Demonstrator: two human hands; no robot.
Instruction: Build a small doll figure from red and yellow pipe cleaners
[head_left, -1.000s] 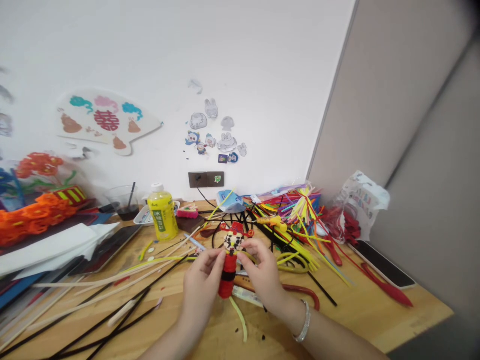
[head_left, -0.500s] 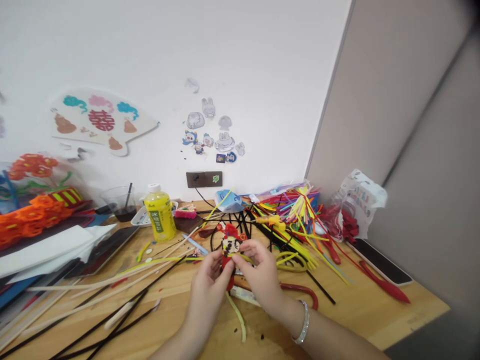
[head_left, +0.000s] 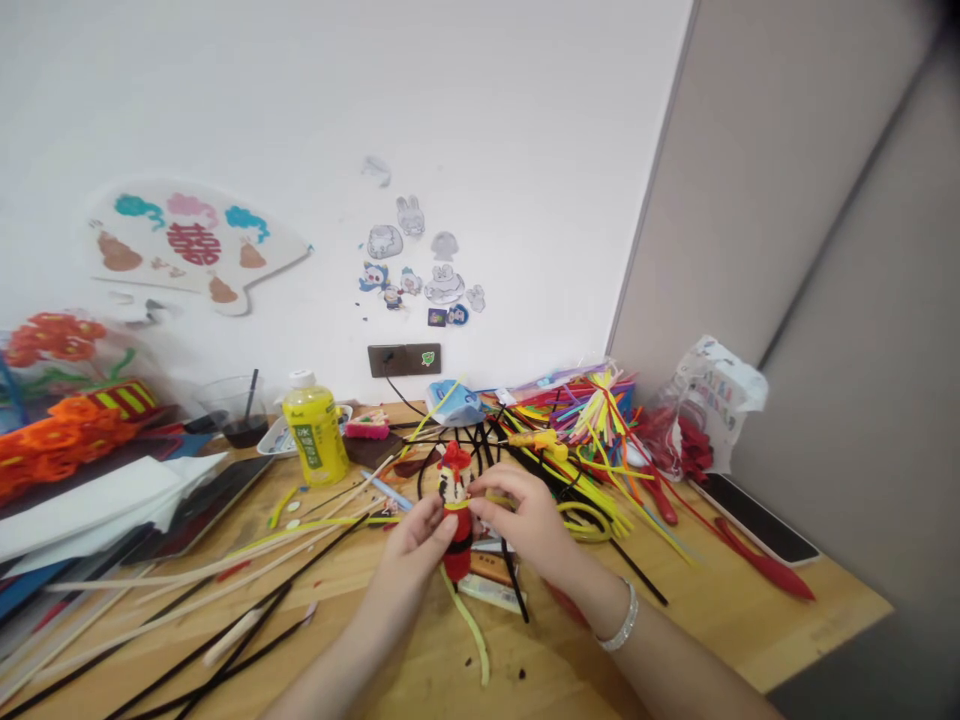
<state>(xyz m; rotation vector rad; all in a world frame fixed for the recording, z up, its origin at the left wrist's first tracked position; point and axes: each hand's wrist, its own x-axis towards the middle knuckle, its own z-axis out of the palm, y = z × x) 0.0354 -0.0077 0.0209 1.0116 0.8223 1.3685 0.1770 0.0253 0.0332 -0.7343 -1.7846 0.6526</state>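
A small pipe-cleaner doll [head_left: 457,552] stands upright between my hands, with a red hat, a cream-and-black head, a yellow band at the neck and a red body with a black stripe. My left hand [head_left: 417,543] is closed around its left side, thumb against the body. On the other side, the fingertips of my right hand [head_left: 525,516] pinch at the neck, by the yellow band; whether they grip a loose end is too small to tell. Below the doll, a pale yellow pipe cleaner [head_left: 474,640] trails down over the table.
Behind the hands lies a heap of coloured pipe cleaners [head_left: 600,410]. Long black and cream strips [head_left: 247,625] spread at the left, near a yellow drink bottle [head_left: 315,435] and a cup [head_left: 244,420]. A phone [head_left: 757,515] and red pliers-like handles [head_left: 765,560] lie right.
The doll has turned and its head has tilted, so its red body with the black stripe now shows more. My right fingers have shifted slightly at its neck, and the view has moved slightly.
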